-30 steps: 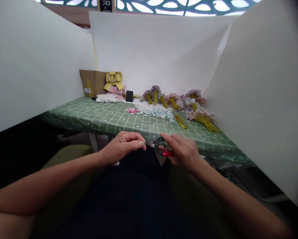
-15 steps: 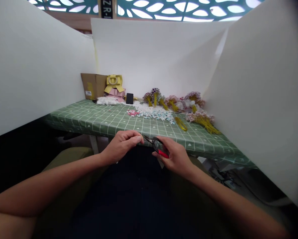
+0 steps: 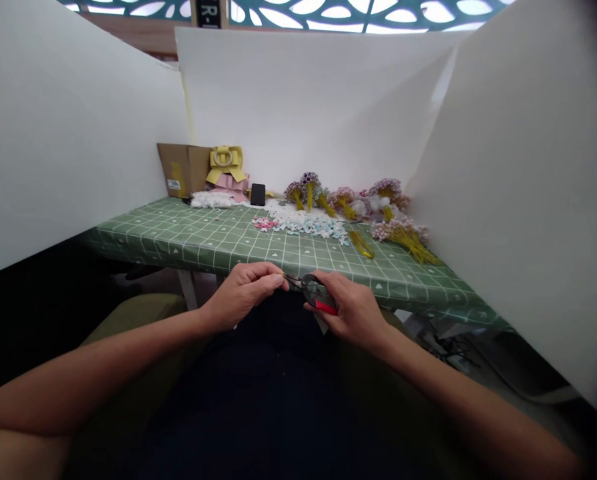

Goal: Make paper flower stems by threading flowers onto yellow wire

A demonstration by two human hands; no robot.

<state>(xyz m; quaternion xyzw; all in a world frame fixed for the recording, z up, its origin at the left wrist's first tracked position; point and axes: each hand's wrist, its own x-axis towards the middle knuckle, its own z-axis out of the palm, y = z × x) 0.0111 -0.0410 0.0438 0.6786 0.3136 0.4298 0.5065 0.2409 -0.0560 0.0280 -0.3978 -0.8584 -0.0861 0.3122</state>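
Both bare forearms reach forward, hands meeting at centre.

Left hand (image 3: 243, 291): knuckles up, fingers curled, thumb and forefinger pinched together at the tip, pointing right; whether anything sits in the pinch cannot be told. Right hand (image 3: 351, 308): back of hand up, fingers bent and closed around a small tool, thumb along its near side. Fingertips of the two hands are just beside each other. Wrists roughly straight, elbows out of frame.

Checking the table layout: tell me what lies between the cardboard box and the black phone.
Head view: a yellow bow on pink paper sits between cardboard box and black phone.
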